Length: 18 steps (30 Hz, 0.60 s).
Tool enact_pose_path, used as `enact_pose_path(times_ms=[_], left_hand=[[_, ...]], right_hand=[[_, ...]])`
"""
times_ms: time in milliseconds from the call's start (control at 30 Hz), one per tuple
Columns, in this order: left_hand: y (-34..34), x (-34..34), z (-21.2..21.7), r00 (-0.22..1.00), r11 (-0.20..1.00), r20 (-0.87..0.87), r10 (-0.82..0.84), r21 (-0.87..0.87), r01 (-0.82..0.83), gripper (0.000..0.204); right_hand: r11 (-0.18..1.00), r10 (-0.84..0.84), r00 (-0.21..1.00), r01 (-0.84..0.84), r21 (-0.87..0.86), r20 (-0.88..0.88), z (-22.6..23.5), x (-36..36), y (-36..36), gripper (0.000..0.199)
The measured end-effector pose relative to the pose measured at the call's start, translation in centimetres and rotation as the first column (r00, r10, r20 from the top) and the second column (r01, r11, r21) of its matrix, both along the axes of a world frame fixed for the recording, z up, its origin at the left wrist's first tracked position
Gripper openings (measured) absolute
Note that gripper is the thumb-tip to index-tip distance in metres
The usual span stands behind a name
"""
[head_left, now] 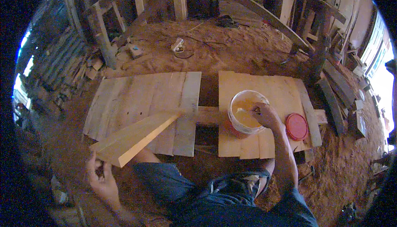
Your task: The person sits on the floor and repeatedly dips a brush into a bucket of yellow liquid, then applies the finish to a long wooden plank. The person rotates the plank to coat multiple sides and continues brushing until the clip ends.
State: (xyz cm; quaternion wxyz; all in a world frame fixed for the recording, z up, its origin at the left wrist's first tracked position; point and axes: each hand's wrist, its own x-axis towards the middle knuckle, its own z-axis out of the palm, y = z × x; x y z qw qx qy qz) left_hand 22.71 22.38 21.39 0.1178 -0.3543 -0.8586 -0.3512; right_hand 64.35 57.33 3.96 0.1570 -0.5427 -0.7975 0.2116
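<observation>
A short, thick wooden board (138, 136) slants over the left plank panel, its near end raised toward me. My left hand (102, 182) grips that near end, fingers curled at its lower corner. On the right plank panel stands a whitish round bucket (240, 125) with a yellowish-orange substance (244, 102) inside. My right hand (265, 115) reaches over the bucket's right rim with closed fingers; what they hold, if anything, is not clear. A red round lid (297, 126) lies right of the bucket.
Two plank panels, left (136, 90) and right (264, 144), stand apart with a crosspiece (209, 115) between them. Brown dirt floor (244, 49) surrounds them. Timber scraps (335, 99) lie at right, a wooden frame (252, 3) rises behind, corrugated sheeting (60, 59) stands left.
</observation>
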Motion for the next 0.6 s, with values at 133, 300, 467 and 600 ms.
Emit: enact_pose_path(times_ms=[133, 300, 467, 600], left_hand=[[0.7, -0.7, 2.3, 0.849, 0.983, -0.497, -0.179, -0.131, 0.131, 0.044], [3.2, -0.8, 4.3, 0.701, 0.878, -0.531, -0.476, -0.240, 0.414, 0.039], [4.6, -0.1, 4.4, 0.701, 0.887, -0.564, -0.437, -0.137, 0.442, 0.032], [4.2, 0.4, 5.1, 0.667, 0.892, -0.628, -0.401, -0.102, 0.440, 0.036]], right_hand=[[0.959, -0.135, 0.978, 0.169, 0.226, -0.157, 2.8, -0.6, -4.2, 0.018], [0.929, -0.248, 0.862, 0.341, 0.143, -0.441, 1.4, -1.1, -6.0, 0.023], [0.904, -0.302, 0.812, 0.410, 0.121, -0.500, -0.4, -1.5, -6.7, 0.021], [0.879, -0.254, 0.811, 0.421, 0.224, -0.528, -0.9, -1.5, -7.1, 0.022]])
